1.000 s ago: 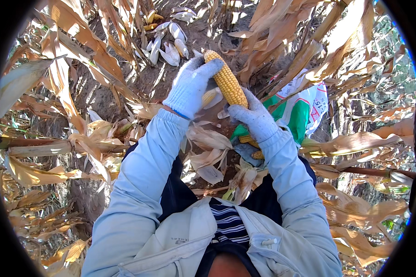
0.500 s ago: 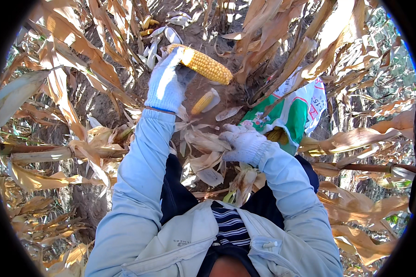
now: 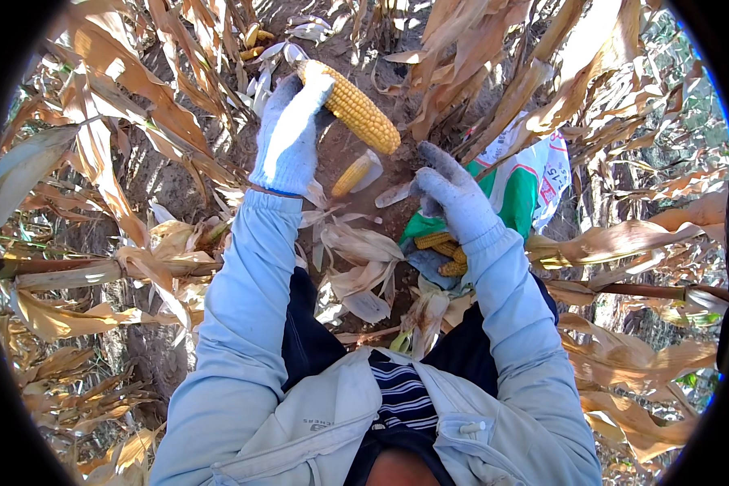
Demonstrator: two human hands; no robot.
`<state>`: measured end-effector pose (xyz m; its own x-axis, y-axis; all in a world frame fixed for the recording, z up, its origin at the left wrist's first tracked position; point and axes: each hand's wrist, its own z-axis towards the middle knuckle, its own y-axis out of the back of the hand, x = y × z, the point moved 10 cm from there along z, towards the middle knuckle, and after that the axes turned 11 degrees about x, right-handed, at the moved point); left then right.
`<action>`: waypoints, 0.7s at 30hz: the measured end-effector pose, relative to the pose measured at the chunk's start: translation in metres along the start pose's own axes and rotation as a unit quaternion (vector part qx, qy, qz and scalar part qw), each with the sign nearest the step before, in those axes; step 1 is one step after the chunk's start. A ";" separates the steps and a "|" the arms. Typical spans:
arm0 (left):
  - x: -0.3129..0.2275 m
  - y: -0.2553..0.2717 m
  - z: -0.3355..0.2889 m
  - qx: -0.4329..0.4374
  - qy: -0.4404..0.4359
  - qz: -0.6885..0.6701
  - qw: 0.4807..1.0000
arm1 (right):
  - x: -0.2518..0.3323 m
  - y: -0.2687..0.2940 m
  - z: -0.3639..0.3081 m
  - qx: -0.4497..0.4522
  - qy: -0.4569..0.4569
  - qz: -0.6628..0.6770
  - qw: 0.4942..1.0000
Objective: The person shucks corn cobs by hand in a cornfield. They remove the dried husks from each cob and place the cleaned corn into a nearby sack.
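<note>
On bare soil between dry corn stalks, the person's left hand (image 3: 287,138), in a white knitted glove, grips a long yellow husked corn cob (image 3: 355,112) near its upper end. Fingers are closed around it; the cob slants down to the right, its lower end free above the ground. The right hand (image 3: 455,198), in a matching dirt-greyed glove, has its fingers loosely parted and grasps nothing visible. It appears over the edge of a green-and-white plastic sack (image 3: 520,201); contact cannot be determined. Several yellow cobs (image 3: 447,249) show at the sack's mouth. Between the hands, a smaller, partly husked cob (image 3: 351,175) lies on the soil, near dry tan husks (image 3: 358,247).
</note>
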<state>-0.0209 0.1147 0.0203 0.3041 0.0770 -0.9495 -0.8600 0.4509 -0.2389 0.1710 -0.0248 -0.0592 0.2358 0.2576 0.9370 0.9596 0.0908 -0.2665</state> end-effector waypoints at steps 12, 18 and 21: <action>0.022 -0.008 -0.001 0.037 0.044 -0.044 0.997 | -0.036 -0.027 0.011 0.033 -0.056 0.068 0.996; 0.020 0.010 0.005 0.013 0.016 -0.040 0.999 | -0.046 -0.045 0.007 0.100 -0.079 -0.126 0.984; 0.021 0.023 0.012 -0.008 0.036 -0.064 0.997 | -0.043 -0.065 0.003 0.149 -0.004 -0.374 0.916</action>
<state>-0.0291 0.1374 -0.0031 0.3823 -0.0436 -0.9230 -0.8230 0.4382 -0.3616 0.0986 -0.0390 -0.0827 -0.4716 0.0227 0.8815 0.7679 0.5020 0.3979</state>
